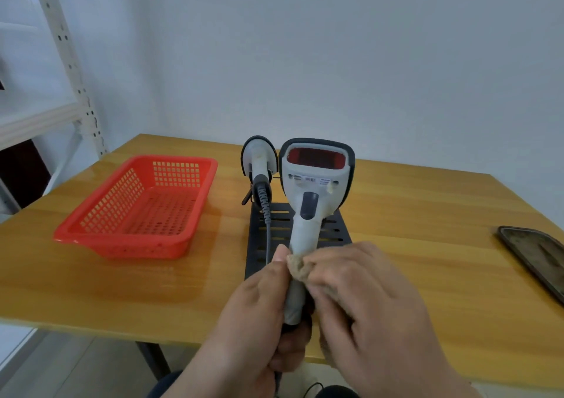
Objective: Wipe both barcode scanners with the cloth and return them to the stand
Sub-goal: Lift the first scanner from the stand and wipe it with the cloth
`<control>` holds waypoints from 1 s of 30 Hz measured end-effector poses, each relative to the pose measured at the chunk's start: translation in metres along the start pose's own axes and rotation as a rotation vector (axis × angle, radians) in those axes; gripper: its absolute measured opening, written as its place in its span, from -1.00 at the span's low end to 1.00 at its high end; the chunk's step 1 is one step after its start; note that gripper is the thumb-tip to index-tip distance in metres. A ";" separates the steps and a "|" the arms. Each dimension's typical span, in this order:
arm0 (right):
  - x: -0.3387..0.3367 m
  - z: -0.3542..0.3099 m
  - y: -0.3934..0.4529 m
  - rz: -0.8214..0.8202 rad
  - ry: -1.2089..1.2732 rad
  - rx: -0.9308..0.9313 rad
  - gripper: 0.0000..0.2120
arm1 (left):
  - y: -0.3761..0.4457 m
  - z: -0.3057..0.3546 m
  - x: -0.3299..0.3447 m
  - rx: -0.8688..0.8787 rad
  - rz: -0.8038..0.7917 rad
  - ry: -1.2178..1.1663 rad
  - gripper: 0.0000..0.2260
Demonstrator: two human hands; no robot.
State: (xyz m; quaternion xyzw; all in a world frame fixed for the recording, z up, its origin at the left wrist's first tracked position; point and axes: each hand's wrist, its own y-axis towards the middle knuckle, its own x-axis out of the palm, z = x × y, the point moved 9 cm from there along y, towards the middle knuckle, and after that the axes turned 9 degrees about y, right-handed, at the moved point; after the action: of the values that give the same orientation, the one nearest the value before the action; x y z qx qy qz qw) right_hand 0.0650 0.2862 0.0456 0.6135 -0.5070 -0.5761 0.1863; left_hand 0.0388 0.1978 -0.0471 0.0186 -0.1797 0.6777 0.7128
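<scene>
The held scanner (316, 184) is raised above the near worktop (427, 214), its lower handle clasped in the left hand (256, 315) while the right hand (363, 300) pinches the cloth (297, 265) around the handle. The second scanner (259, 159) sits in the stand (268, 245) behind; whether it is wiped cannot be told. The label under the scan window is illegible.

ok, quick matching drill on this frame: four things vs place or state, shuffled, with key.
Things
1. held scanner
2. second scanner
3. red basket
4. cloth

Places or states
A. on the table, left of the stand
B. pressed round a scanner handle by the right hand
C. resting on the black stand
D. raised, handle gripped by the left hand

Pairs: 1-D, 2-C, 3-A, 4-B
</scene>
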 end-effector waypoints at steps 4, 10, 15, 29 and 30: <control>-0.028 0.006 0.017 0.152 -0.162 0.025 -0.93 | -0.001 0.002 -0.002 0.031 0.048 0.122 -0.48; -0.027 0.001 0.030 0.164 -0.313 -0.141 -0.75 | -0.008 0.019 -0.006 0.187 0.193 0.389 -0.55; -0.033 0.027 0.008 0.120 -0.361 -0.012 -0.83 | -0.009 0.017 -0.014 0.149 0.229 0.331 -0.54; -0.043 0.024 0.012 0.174 -0.270 0.062 -0.89 | -0.009 0.021 -0.011 0.173 0.224 0.312 -0.59; -0.043 0.017 0.017 0.202 -0.257 0.036 -0.89 | -0.008 0.021 -0.009 0.177 0.212 0.305 -0.58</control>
State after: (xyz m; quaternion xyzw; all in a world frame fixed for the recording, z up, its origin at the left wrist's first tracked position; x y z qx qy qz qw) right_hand 0.0510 0.3210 0.0768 0.4838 -0.5961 -0.6189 0.1659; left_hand 0.0420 0.1831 -0.0282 -0.0408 -0.0106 0.7571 0.6520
